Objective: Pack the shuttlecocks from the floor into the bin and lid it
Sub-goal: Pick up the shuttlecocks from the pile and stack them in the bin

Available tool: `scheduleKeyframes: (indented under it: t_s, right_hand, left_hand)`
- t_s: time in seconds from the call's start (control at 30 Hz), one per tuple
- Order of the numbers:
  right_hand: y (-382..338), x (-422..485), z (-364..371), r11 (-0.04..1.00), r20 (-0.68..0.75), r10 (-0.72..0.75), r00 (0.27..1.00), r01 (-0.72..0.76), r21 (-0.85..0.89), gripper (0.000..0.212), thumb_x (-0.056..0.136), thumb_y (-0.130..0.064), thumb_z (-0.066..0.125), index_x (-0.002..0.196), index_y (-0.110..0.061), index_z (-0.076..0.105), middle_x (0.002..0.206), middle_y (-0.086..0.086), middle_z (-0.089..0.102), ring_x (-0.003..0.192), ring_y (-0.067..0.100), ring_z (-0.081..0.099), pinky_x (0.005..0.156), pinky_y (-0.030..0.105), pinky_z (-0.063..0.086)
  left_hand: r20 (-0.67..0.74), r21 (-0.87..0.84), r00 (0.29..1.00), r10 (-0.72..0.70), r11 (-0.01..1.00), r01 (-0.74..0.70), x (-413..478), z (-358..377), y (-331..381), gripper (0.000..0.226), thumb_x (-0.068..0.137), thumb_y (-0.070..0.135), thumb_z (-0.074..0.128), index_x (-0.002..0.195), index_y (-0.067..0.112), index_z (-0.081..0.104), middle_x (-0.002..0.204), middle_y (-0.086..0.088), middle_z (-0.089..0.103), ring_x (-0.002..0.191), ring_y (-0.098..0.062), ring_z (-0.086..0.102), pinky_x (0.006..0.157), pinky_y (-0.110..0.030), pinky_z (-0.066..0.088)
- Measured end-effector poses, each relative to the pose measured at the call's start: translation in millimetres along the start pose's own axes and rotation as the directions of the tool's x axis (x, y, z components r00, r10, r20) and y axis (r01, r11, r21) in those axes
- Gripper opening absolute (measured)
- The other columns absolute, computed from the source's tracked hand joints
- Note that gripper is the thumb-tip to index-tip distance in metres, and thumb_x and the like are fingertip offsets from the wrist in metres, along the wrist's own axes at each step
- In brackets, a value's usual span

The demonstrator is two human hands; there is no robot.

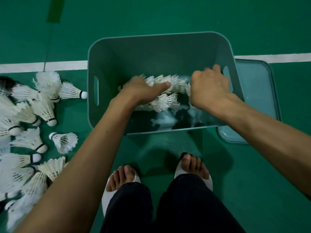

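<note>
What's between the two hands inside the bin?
In the head view, white shuttlecocks lie in the bin between the left hand and right hand.

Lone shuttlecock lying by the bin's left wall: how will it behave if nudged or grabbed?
The shuttlecock is probably very light: mostly thin feathers on a small cork. Lying on its side, it would likely roll in an arc around the cork instead of straight. The feathers look frayed, so squeezing the skirt may crush them; grab near the cork.

No readable text, labels, brands or numbers anywhere.
</note>
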State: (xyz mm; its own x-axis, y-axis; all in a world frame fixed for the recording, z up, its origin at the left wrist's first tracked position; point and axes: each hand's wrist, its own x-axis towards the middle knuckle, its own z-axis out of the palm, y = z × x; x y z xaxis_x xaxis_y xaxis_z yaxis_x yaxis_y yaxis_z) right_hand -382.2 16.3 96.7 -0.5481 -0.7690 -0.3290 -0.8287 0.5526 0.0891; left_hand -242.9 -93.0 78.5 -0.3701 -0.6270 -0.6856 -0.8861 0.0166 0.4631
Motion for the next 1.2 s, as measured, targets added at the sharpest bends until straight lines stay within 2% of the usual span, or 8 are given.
scheduleKeyframes:
  t_s: [0.17,0.3,0.47,0.6,0.73,1.0,1.07,1.2]
  right_hand:
    - [-1.3,-2.3,2.0,0.998,-0.034,-0.025,0.999,0.023,-0.064,0.018,0.086,-0.011,0.063,0.1,-0.007,0.054,0.117,0.025,0.051,0.109,0.041,0.048,0.086,0.043,0.042]
    - [4.5,-0.2,-5.4,0.995,-0.019,-0.018,1.0,0.02,0.099,0.032,0.08,-0.007,0.072,0.071,-0.007,0.041,0.071,0.011,0.045,0.067,0.03,0.046,0.067,0.034,0.04]
    - [0.4,6.8,-0.4,0.981,-0.003,0.063,0.998,-0.062,0.184,0.028,0.079,0.0,0.068,0.065,-0.007,0.044,0.065,0.01,0.046,0.057,0.027,0.043,0.067,0.032,0.041]
    - [3.2,21.1,8.9,0.914,0.079,0.188,0.979,-0.203,0.351,0.022,0.08,-0.007,0.069,0.069,-0.008,0.049,0.07,0.01,0.053,0.076,0.035,0.061,0.067,0.033,0.047]
    - [2.4,32.2,18.4,0.661,0.388,0.243,0.889,-0.444,0.605,0.016,0.089,-0.003,0.07,0.079,-0.002,0.058,0.078,0.017,0.065,0.06,0.032,0.067,0.062,0.041,0.062]
    - [-4.0,43.9,32.2,0.501,0.665,0.185,0.724,-0.652,0.57,0.021,0.099,-0.015,0.06,0.08,-0.016,0.051,0.075,-0.003,0.055,0.065,0.013,0.055,0.062,0.027,0.037]
    - [-3.0,44.9,35.3,0.482,0.666,0.174,0.725,-0.653,0.584,0.021,0.1,-0.012,0.059,0.08,-0.016,0.052,0.075,-0.002,0.055,0.066,0.014,0.057,0.062,0.027,0.04]
    - [-6.4,48.2,33.9,0.425,0.64,0.161,0.751,-0.638,0.642,0.012,0.097,-0.007,0.065,0.088,-0.007,0.058,0.088,0.008,0.065,0.072,0.019,0.063,0.066,0.031,0.054]
  left_hand:
    - [0.015,0.235,1.0,0.022,0.972,-0.025,0.1,-8.9,-12.5,0.105,0.081,0.084,0.052,0.162,0.025,0.022,0.169,-0.004,0.021,0.152,-0.032,0.029,0.119,-0.044,0.029]
    - [0.047,0.326,0.999,-0.008,0.945,-0.008,-1.9,-15.6,-6.2,0.094,0.082,0.078,0.058,0.15,0.014,0.045,0.149,-0.011,0.053,0.115,-0.029,0.062,0.093,-0.037,0.044]
    - [0.013,0.306,1.0,0.022,0.952,-0.025,2.3,-17.3,1.5,0.065,0.084,0.071,0.063,0.115,0.015,0.062,0.097,-0.006,0.068,0.078,-0.02,0.066,0.084,-0.035,0.052]
    - [-0.035,0.329,0.998,0.047,0.944,-0.033,-0.6,-11.8,0.7,0.065,0.086,0.064,0.064,0.125,0.012,0.06,0.126,-0.012,0.065,0.104,-0.031,0.061,0.087,-0.036,0.046]
    - [0.009,0.272,1.0,0.025,0.962,-0.026,-5.0,-7.1,-3.6,0.086,0.088,0.059,0.066,0.155,0.012,0.036,0.156,-0.011,0.045,0.134,-0.033,0.051,0.106,-0.038,0.043]
    - [0.053,0.138,0.999,0.006,0.99,-0.013,-3.4,-8.1,4.2,0.119,0.076,0.084,0.058,0.16,0.008,0.023,0.168,-0.01,0.024,0.147,-0.036,0.038,0.112,-0.044,0.038]
    - [0.093,0.167,0.996,0.0,0.986,-0.015,-9.6,-11.4,10.4,0.116,0.071,0.074,0.073,0.154,0.002,0.033,0.157,-0.013,0.042,0.132,-0.035,0.052,0.097,-0.037,0.047]
    - [0.096,0.241,0.995,0.027,0.969,-0.05,-3.8,-6.7,14.4,0.035,0.086,0.024,0.081,0.089,0.006,0.052,0.083,-0.006,0.054,0.069,-0.021,0.056,0.053,-0.026,0.044]
